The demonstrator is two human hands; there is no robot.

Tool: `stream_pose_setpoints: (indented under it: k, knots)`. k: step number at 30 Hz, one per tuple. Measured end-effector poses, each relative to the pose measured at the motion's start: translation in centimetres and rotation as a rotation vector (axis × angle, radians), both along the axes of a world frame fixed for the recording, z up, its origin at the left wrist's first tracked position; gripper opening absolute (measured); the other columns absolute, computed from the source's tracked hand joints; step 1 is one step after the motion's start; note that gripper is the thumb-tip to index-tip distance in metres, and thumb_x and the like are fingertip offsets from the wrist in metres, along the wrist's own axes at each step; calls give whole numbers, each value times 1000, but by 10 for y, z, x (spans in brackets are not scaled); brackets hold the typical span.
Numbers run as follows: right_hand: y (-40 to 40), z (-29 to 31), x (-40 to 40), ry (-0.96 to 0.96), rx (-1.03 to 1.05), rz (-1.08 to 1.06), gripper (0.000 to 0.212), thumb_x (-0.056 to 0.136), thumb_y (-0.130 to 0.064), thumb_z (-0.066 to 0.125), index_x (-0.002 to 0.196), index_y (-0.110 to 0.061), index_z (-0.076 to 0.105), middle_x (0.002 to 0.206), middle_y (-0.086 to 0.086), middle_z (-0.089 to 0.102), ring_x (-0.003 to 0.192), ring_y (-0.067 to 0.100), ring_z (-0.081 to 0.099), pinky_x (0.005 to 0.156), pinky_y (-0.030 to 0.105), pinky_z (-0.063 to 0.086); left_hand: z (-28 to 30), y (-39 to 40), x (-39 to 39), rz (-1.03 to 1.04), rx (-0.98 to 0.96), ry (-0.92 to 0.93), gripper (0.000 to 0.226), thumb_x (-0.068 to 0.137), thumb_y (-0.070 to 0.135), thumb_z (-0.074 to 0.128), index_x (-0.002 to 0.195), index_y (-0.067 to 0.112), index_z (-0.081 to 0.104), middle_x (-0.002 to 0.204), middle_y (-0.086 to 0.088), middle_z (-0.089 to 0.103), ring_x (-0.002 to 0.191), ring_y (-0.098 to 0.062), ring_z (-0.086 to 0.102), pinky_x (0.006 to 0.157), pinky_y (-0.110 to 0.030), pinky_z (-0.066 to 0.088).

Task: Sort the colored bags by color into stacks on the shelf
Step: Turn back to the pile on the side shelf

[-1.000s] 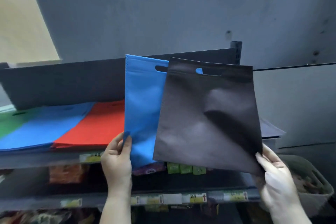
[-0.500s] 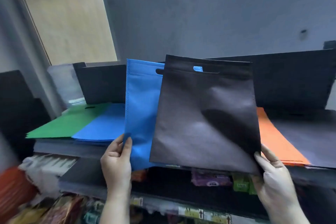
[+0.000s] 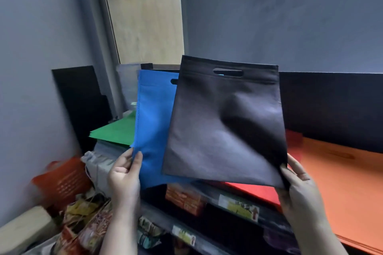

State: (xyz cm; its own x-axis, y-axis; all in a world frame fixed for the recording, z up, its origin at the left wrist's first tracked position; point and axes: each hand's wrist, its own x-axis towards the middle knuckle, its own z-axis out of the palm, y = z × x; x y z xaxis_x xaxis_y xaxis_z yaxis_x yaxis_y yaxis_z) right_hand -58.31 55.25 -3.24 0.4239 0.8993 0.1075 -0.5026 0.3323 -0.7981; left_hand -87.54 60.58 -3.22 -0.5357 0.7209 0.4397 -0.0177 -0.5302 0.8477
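Left hand (image 3: 124, 174), lower centre-left of frame: thumb and fingers pinching the lower left corner of a blue bag (image 3: 152, 128). Blue bag held upright, handle slot near its top edge, right part hidden behind a black bag (image 3: 223, 126).

Right hand (image 3: 299, 187), lower right of frame: gripping the lower right corner of the black bag, thumb on the front face, fingers behind. Black bag held upright and tilted slightly clockwise, overlapping the blue bag in front; handle cutout at top centre, a sliver of blue visible through it. Deep crease running from the middle of the bag down toward the gripped corner.

Behind and below the held bags, on the shelf (image 3: 107, 147): green stack (image 3: 114, 132) at centre-left, lying flat, partly covered by the blue bag. Red stack (image 3: 255, 189) showing below and to the right of the black bag. Orange stack (image 3: 342, 188) at right of frame, lying flat, just beside the red. Black backboard (image 3: 331, 105) standing upright behind the stacks at right.

Lower shelf (image 3: 238, 205) beneath: packaged goods and price labels, blurred. Orange basket (image 3: 62, 180) at lower left, blurred. Grey wall (image 3: 279, 16) across the upper frame; pale panel (image 3: 145, 16) at upper centre-left.
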Motion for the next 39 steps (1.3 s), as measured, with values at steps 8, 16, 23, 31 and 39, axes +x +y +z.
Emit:
stream_pose_setpoints:
  k: [8, 16, 23, 31, 39]
  knots:
    - [64, 9, -40, 11, 45, -30, 34, 95, 6, 40, 98, -16, 66, 85, -3, 75, 76, 4, 69, 62, 13, 54, -6, 74, -44, -72, -41, -42, 14, 87, 12, 64, 92, 25, 66, 75, 16, 72, 71, 5, 66, 64, -11, 52]
    - [118, 24, -74, 33, 93, -168, 32, 94, 5, 40, 100, -15, 64, 81, -8, 74, 72, 1, 68, 60, 12, 53, -3, 188, -71, -279, -150, 77, 13, 87, 12, 65, 93, 23, 66, 67, 10, 71, 60, 2, 64, 55, -12, 49]
    - [140, 16, -90, 17, 71, -270, 30, 94, 5, 42, 102, -15, 64, 82, -8, 74, 73, 2, 68, 59, 13, 53, -18, 248, -81, -424, -413, 261, 14, 87, 3, 64, 100, 8, 62, 89, -17, 69, 71, -21, 63, 72, -35, 52]
    - [144, 2, -94, -16, 38, -328, 31, 94, 5, 42, 102, -15, 64, 83, -7, 74, 73, 2, 68, 59, 13, 53, -2, 242, -68, -354, -288, 632, 14, 94, 24, 57, 99, 15, 65, 98, -3, 66, 94, -22, 60, 74, -29, 41]
    - [107, 1, -65, -82, 35, -447, 32, 95, 5, 42, 98, -16, 66, 83, -5, 75, 74, 5, 70, 60, 15, 54, 36, 205, 7, -1094, -223, 89, 35, 92, 35, 53, 103, 7, 69, 100, -10, 73, 91, -22, 70, 71, -27, 56]
